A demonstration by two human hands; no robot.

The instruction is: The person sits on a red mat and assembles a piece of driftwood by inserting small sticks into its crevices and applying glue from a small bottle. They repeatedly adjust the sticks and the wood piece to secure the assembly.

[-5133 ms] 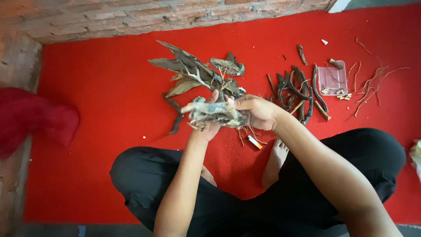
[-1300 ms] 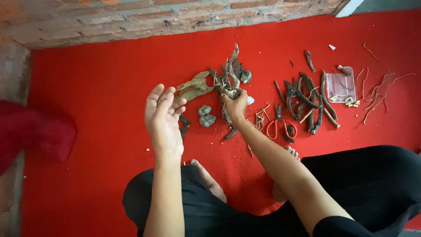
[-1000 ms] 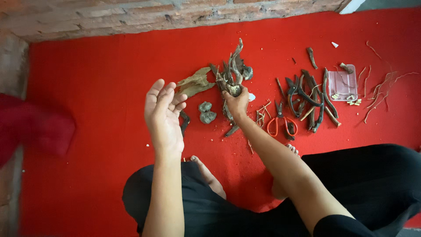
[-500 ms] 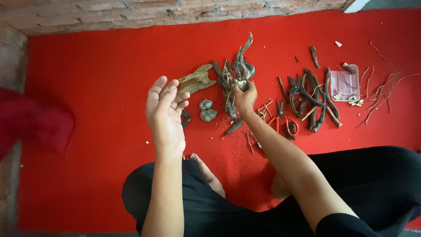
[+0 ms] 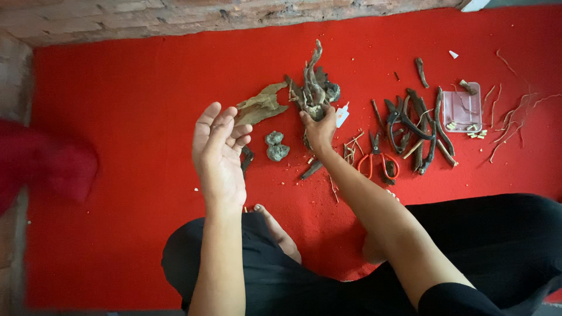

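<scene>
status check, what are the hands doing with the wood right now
Right hand has a grip on the driftwood cluster. Left hand open, empty, raised. Two small stones lie close by.

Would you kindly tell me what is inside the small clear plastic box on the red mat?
The clear box on the red mat holds a few thin twig bits and small pale pieces. A brown stick rests on its top edge. Finer contents are too small to tell.

Red carpet (image 5: 134,88) (brick wall (image 5: 146,17) behind)

A small clear plastic box (image 5: 462,109), squarish with a pinkish tint, lies open near the red floor mat's (image 5: 129,105) right edge.
</scene>
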